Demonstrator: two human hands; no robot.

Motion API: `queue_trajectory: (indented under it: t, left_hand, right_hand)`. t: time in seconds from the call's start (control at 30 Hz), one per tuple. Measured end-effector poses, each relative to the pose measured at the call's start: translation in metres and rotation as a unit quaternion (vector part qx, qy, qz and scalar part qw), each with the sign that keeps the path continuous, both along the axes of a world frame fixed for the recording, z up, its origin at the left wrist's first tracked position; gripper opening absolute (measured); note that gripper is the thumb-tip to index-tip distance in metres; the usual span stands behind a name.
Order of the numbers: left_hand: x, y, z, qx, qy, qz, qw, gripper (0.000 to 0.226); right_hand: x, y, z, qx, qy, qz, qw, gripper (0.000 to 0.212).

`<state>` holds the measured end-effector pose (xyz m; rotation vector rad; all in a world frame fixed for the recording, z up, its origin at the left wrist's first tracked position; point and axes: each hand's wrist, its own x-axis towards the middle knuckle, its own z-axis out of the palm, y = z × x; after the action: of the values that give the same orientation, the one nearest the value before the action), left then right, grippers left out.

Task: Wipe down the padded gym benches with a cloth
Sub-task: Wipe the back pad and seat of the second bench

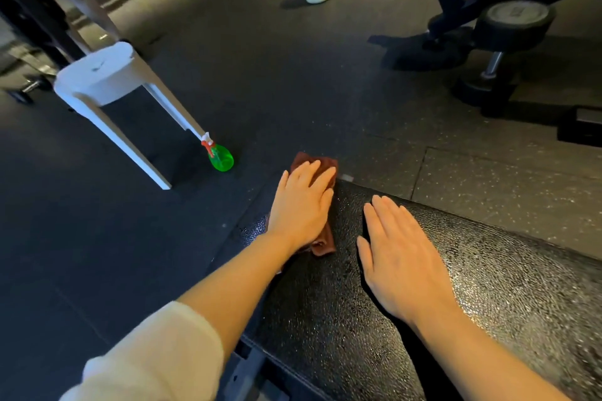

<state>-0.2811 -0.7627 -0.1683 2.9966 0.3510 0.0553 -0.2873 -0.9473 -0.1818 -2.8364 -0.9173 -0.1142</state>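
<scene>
Both hands flat; cloth [321, 172] lengthwise along bench [488, 270]

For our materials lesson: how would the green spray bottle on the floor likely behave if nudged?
The green plastic spray bottle looks round-bodied and small, so probably light and easy to slide. Its red trigger top makes it somewhat top-heavy, so it may tip, then roll.

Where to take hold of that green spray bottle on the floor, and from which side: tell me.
Take the green spray bottle by the narrow neck just under its red and white trigger head. It stands upright beside the white stool leg, so come from above on the open right side; the round body looks too wide for a sure grip.
</scene>
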Motion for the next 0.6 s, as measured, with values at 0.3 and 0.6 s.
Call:
queue_trajectory:
  t: [0.3, 0.6]
  left_hand:
    - [-0.027, 0.043, -0.005, -0.049, -0.034, -0.045, 0.997, 0.045]
    - [-0.033, 0.029, 0.001, -0.089, -0.038, -0.083, 0.992, 0.047]
  right_hand:
    - [0.000, 0.000, -0.002, -0.002, -0.006, 0.000, 1.000, 0.060]
    - [-0.001, 0.001, -0.002, -0.014, -0.017, -0.003, 1.000, 0.061]
